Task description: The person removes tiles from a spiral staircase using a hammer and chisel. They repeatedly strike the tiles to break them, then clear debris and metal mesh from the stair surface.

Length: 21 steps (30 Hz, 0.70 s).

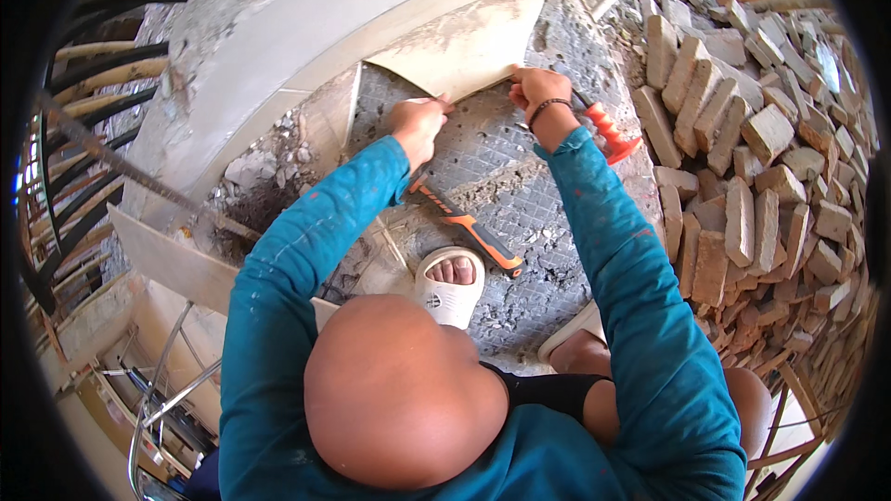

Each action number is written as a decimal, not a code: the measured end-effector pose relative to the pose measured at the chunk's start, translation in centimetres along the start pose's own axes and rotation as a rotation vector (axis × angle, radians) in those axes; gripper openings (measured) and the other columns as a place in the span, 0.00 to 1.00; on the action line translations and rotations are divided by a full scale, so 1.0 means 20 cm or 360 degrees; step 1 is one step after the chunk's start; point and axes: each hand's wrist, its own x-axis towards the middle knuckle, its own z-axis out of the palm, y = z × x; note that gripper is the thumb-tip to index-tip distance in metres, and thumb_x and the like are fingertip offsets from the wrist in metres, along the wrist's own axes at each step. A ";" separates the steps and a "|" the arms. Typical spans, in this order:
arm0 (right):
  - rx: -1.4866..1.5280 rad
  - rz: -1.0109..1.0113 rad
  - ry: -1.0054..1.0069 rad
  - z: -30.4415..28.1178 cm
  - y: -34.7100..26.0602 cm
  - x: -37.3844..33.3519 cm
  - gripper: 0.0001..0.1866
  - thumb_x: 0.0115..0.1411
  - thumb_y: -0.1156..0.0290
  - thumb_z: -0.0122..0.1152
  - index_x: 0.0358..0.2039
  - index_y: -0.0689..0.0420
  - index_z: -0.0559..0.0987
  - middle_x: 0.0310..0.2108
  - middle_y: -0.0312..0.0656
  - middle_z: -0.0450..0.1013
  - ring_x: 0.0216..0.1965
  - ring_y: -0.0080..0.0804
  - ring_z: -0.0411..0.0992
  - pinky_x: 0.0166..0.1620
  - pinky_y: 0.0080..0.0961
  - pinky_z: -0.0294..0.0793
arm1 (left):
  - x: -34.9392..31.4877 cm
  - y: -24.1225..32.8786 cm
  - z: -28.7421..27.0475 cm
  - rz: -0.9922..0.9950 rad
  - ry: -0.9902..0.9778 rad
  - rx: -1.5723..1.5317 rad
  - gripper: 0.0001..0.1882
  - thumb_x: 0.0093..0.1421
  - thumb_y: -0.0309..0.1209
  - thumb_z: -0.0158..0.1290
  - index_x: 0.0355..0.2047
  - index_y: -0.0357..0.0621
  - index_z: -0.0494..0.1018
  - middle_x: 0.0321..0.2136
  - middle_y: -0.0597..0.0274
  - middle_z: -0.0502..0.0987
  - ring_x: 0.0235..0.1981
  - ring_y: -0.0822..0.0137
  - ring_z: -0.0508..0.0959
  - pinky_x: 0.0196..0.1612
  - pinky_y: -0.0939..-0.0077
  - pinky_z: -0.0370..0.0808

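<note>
Left hand (418, 125) and right hand (540, 95) both look like they're pinching the near edge of that tile (464, 37), toward the far edge of the rough floor (538, 190), so honestly, uneven pulling could snap it.

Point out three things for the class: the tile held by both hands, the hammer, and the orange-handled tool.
Tile (469, 42): head view, on its pale, dirt-smeared face.
Hammer (471, 226): head view, on its black-and-orange handle.
Orange-handled tool (610, 133): head view, on its ridged orange handle.
</note>
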 end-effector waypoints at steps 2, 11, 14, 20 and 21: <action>-0.0039 -0.0004 0.0055 0.01 0.00 0.00 0.06 0.58 0.76 0.66 0.29 0.63 0.76 0.22 0.41 0.73 0.17 0.29 0.70 0.21 0.26 0.72 | 0.03 -0.02 0.00 0.0101 -0.0005 0.0035 0.15 0.61 0.42 0.62 0.34 0.42 0.82 0.28 0.63 0.75 0.30 0.70 0.68 0.32 0.72 0.64; -0.0003 0.0043 0.0157 0.02 -0.01 0.02 0.06 0.56 0.77 0.66 0.27 0.61 0.76 0.23 0.41 0.72 0.21 0.28 0.69 0.25 0.26 0.72 | 0.17 -0.09 0.02 0.0104 0.0045 -0.0028 0.12 0.61 0.36 0.61 0.29 0.38 0.80 0.30 0.60 0.79 0.33 0.68 0.73 0.39 0.71 0.69; 0.0055 0.0027 0.0137 0.01 -0.01 0.02 0.05 0.56 0.78 0.65 0.28 0.61 0.77 0.23 0.40 0.72 0.19 0.27 0.69 0.23 0.25 0.72 | 0.19 -0.10 0.01 0.0092 0.0024 0.0043 0.12 0.61 0.36 0.62 0.29 0.39 0.80 0.30 0.60 0.79 0.32 0.68 0.72 0.38 0.72 0.69; -0.0076 -0.0095 0.0053 0.01 0.01 -0.02 0.05 0.56 0.77 0.66 0.29 0.63 0.78 0.23 0.40 0.73 0.16 0.25 0.69 0.19 0.23 0.71 | 0.19 -0.08 -0.07 0.0227 -0.0082 0.0084 0.15 0.57 0.38 0.65 0.31 0.37 0.81 0.31 0.62 0.81 0.31 0.70 0.71 0.35 0.74 0.69; -0.0072 -0.0070 0.0052 0.01 0.01 -0.02 0.05 0.56 0.77 0.66 0.30 0.63 0.78 0.23 0.40 0.74 0.16 0.25 0.69 0.19 0.23 0.72 | 0.17 -0.07 -0.09 0.0258 -0.0150 0.0207 0.16 0.57 0.39 0.65 0.35 0.36 0.80 0.31 0.63 0.82 0.29 0.74 0.70 0.31 0.77 0.67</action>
